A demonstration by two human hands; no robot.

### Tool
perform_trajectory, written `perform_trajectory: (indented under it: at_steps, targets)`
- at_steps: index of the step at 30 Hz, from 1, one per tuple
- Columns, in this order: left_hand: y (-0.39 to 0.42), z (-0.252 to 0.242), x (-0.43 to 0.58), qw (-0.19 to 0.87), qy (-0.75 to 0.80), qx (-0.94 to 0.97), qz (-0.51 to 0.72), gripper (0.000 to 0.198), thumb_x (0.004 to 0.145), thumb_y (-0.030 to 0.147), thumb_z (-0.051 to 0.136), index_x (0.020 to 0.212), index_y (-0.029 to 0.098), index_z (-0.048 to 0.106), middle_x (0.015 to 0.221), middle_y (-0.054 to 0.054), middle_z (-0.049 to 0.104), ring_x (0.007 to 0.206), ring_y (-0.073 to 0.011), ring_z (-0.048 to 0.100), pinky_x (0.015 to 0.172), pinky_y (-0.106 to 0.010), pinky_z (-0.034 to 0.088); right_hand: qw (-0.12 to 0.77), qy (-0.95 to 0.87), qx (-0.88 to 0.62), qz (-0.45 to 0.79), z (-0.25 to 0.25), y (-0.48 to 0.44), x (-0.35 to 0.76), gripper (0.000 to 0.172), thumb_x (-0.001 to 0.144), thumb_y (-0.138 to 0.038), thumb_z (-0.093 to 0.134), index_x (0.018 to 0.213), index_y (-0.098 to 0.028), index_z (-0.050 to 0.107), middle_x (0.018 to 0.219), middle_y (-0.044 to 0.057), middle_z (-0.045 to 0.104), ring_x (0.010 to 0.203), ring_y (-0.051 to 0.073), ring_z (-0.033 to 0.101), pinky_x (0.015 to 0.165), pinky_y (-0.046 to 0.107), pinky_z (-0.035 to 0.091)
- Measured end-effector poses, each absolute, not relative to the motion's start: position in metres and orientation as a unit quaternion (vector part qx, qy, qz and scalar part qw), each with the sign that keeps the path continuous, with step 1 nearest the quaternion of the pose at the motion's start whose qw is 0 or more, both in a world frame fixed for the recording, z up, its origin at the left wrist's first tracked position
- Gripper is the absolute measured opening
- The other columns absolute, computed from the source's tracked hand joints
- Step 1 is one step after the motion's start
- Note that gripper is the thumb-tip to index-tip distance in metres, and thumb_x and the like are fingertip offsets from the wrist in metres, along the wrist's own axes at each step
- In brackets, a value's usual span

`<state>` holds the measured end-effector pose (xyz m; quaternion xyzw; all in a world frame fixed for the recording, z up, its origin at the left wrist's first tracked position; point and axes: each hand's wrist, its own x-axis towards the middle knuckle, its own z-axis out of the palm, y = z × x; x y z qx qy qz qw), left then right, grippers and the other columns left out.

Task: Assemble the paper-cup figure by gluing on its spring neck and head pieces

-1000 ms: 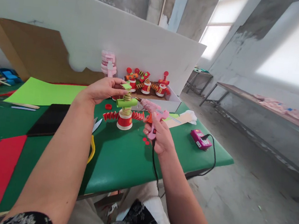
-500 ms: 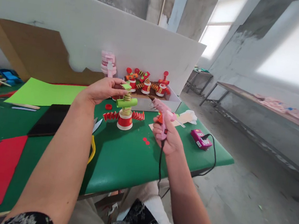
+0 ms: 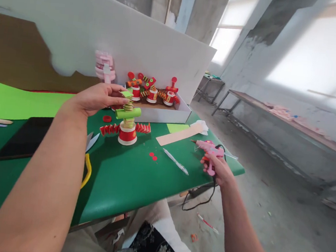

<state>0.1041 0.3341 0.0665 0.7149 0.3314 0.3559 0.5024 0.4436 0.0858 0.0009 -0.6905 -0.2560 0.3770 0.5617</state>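
My left hand (image 3: 98,96) pinches the top of a paper figure standing on the table. The paper figure (image 3: 127,134) has a red and white paper-cup base, folded red arms, a green rolled tube across it and a folded strip with a light green square on top. My right hand (image 3: 218,170) is wrapped round the handle of a pink hot glue gun (image 3: 209,147) at the table's right edge, its nozzle pointing left. Two small red paper dots (image 3: 153,156) and a white pen (image 3: 176,161) lie between the hands. A red ring-like piece (image 3: 107,118) sits behind the figure.
Behind stands a white box (image 3: 163,115) with several finished cup figures. Yellow-handled scissors (image 3: 87,169), partly under my left forearm, a black tablet-like slab (image 3: 23,135), green paper (image 3: 21,103) and a beige strip (image 3: 179,134) lie about. The gun's cord (image 3: 198,204) hangs off the edge.
My right hand has carried the glue gun away from the figure, rightward to the table edge, uncovering the white pen. The view has turned right. My left hand still holds the figure's top.
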Motion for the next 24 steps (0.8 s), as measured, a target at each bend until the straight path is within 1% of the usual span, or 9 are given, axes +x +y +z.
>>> perform_trajectory:
  at_steps: [2, 4, 9, 12, 15, 18, 20, 22, 24]
  targets:
    - [0.334, 0.067, 0.105, 0.508, 0.333, 0.713, 0.351, 0.046, 0.066, 0.037, 0.083, 0.107, 0.022, 0.070, 0.092, -0.002, 0.077, 0.091, -0.0198, 0.068, 0.081, -0.034, 0.053, 0.496, -0.251, -0.753, 0.352, -0.003, 0.083, 0.446, 0.019, 0.077, -0.025, 0.069, 0.061, -0.017, 0.061, 0.051, 0.001, 0.060, 0.040, 0.008, 0.047, 0.037, 0.018, 0.038]
    - [0.332, 0.068, 0.105, 0.507, 0.338, 0.716, 0.340, 0.048, 0.066, 0.037, 0.084, 0.109, 0.023, 0.070, 0.092, -0.002, 0.077, 0.089, -0.0193, 0.069, 0.080, -0.034, 0.053, 0.427, -0.273, -0.804, 0.310, -0.004, 0.084, 0.445, 0.026, 0.081, -0.029, 0.064, 0.058, -0.017, 0.060, 0.052, 0.001, 0.060, 0.044, 0.009, 0.049, 0.041, 0.019, 0.037]
    - [0.329, 0.070, 0.105, 0.498, 0.344, 0.721, 0.336, 0.056, 0.063, 0.040, 0.085, 0.114, 0.024, 0.069, 0.096, -0.001, 0.078, 0.083, -0.0180, 0.069, 0.073, -0.031, 0.053, 0.197, -0.388, -0.884, 0.173, -0.001, 0.092, 0.438, 0.037, 0.087, -0.044, 0.055, 0.062, -0.018, 0.061, 0.071, 0.007, 0.070, 0.074, 0.021, 0.067, 0.064, 0.027, 0.046]
    - [0.328, 0.069, 0.105, 0.498, 0.342, 0.723, 0.335, 0.054, 0.064, 0.041, 0.085, 0.112, 0.023, 0.069, 0.096, -0.002, 0.078, 0.084, -0.0188, 0.070, 0.073, -0.031, 0.053, 0.069, -0.417, -0.898, 0.123, 0.005, 0.092, 0.430, 0.048, 0.094, -0.051, 0.044, 0.068, -0.017, 0.066, 0.082, 0.014, 0.074, 0.088, 0.028, 0.070, 0.075, 0.033, 0.048]
    - [0.329, 0.068, 0.106, 0.500, 0.337, 0.725, 0.333, 0.049, 0.066, 0.039, 0.083, 0.109, 0.022, 0.069, 0.093, -0.003, 0.078, 0.086, -0.0196, 0.070, 0.074, -0.032, 0.053, 0.002, -0.409, -0.907, 0.101, 0.017, 0.088, 0.422, 0.062, 0.096, -0.059, 0.035, 0.061, -0.019, 0.067, 0.079, 0.015, 0.074, 0.091, 0.031, 0.071, 0.079, 0.038, 0.048]
    - [0.331, 0.067, 0.106, 0.494, 0.336, 0.730, 0.332, 0.044, 0.067, 0.039, 0.082, 0.105, 0.021, 0.069, 0.090, -0.002, 0.077, 0.085, -0.0185, 0.069, 0.076, -0.032, 0.052, -0.008, -0.404, -0.910, 0.089, 0.031, 0.083, 0.413, 0.067, 0.093, -0.066, 0.038, 0.052, -0.020, 0.064, 0.065, 0.012, 0.071, 0.082, 0.029, 0.071, 0.078, 0.037, 0.048]
    - [0.332, 0.067, 0.105, 0.496, 0.334, 0.730, 0.330, 0.043, 0.066, 0.041, 0.082, 0.102, 0.022, 0.070, 0.090, -0.002, 0.077, 0.085, -0.0186, 0.069, 0.076, -0.032, 0.053, 0.034, -0.424, -0.903, 0.056, 0.038, 0.084, 0.405, 0.061, 0.093, -0.064, 0.042, 0.057, -0.020, 0.064, 0.063, 0.010, 0.070, 0.077, 0.027, 0.069, 0.073, 0.035, 0.047]
    - [0.332, 0.067, 0.105, 0.497, 0.329, 0.734, 0.326, 0.043, 0.064, 0.044, 0.083, 0.099, 0.022, 0.071, 0.091, -0.003, 0.077, 0.087, -0.0202, 0.070, 0.076, -0.032, 0.054, 0.130, -0.483, -0.866, 0.030, 0.039, 0.094, 0.393, 0.050, 0.096, -0.054, 0.043, 0.065, -0.021, 0.065, 0.070, 0.009, 0.072, 0.076, 0.024, 0.068, 0.073, 0.033, 0.047]
    - [0.333, 0.066, 0.106, 0.492, 0.328, 0.738, 0.326, 0.045, 0.062, 0.046, 0.084, 0.098, 0.023, 0.071, 0.092, -0.003, 0.077, 0.089, -0.0219, 0.071, 0.076, -0.032, 0.055, 0.258, -0.564, -0.783, 0.050, 0.033, 0.116, 0.376, 0.040, 0.098, -0.040, 0.042, 0.073, -0.021, 0.068, 0.083, 0.008, 0.075, 0.083, 0.022, 0.068, 0.080, 0.032, 0.048]
